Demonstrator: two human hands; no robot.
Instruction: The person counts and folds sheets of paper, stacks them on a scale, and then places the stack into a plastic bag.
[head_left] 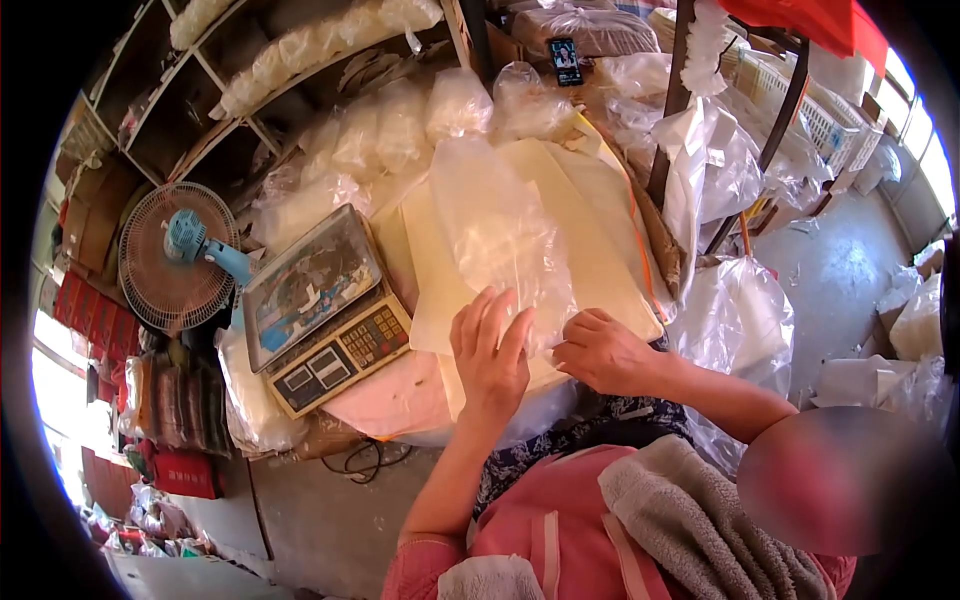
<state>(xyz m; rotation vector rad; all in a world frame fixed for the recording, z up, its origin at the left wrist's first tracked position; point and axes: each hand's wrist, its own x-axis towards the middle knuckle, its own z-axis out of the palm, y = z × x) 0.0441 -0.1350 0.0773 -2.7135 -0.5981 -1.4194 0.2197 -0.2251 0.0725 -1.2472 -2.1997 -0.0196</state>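
A long, clear plastic bag [495,215] lies on large cream-coloured sheets [605,235] on the work surface in front of me. My left hand [490,350] is at the bag's near end, its fingers stretched and apart, with the fingertips touching the plastic. Beside it, my right hand [605,352] has its fingers curled and pinched together at the near right corner of the bag. The exact grip of the right fingertips is partly hidden.
A scale [345,350] with a metal pan stands left of the sheets, near a fan [180,255]. Stuffed plastic bags [385,125] line the back, and a phone [565,62] stands behind them. A metal post [672,110] rises at the right.
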